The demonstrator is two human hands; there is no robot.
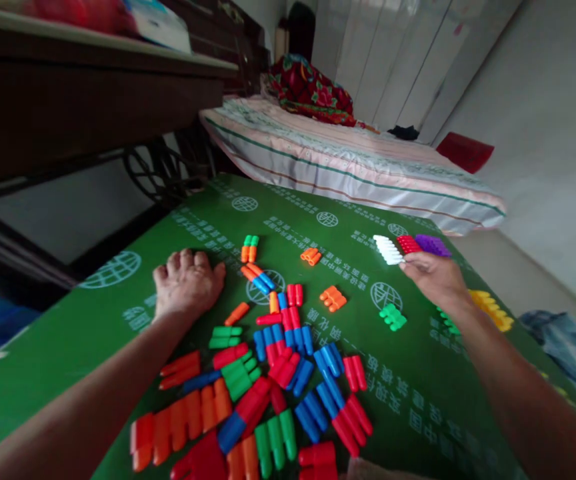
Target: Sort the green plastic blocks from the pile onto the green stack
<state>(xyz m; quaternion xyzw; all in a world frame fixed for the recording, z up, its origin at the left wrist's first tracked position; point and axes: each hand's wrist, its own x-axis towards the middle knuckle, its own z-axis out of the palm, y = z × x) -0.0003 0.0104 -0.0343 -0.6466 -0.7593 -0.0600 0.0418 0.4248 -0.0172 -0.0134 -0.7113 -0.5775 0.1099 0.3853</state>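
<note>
My left hand (188, 283) rests palm down on a green printed board (178, 233), thumb apart from the fingers, holding nothing. Off to the right, my right hand (437, 277) pinches the near end of a white row of toy blocks (388, 250). Beside it lie a red row of blocks (409, 245) and a purple row (432, 245). Between my arms spreads a loose pile of peg-shaped plastic blocks, among them blue blocks (311, 417), green blocks (275, 441) and orange blocks (178, 423). Nearer my left hand is a green-and-orange pair (249, 249).
A yellow row of blocks (492, 311) lies partly behind my right forearm. Single orange (333, 299) and green (393, 317) pieces sit mid-board. Beyond the board stands a bed (348, 167); a dark table (93, 87) overhangs at left. Crumpled blue cloth (568, 347) is at right.
</note>
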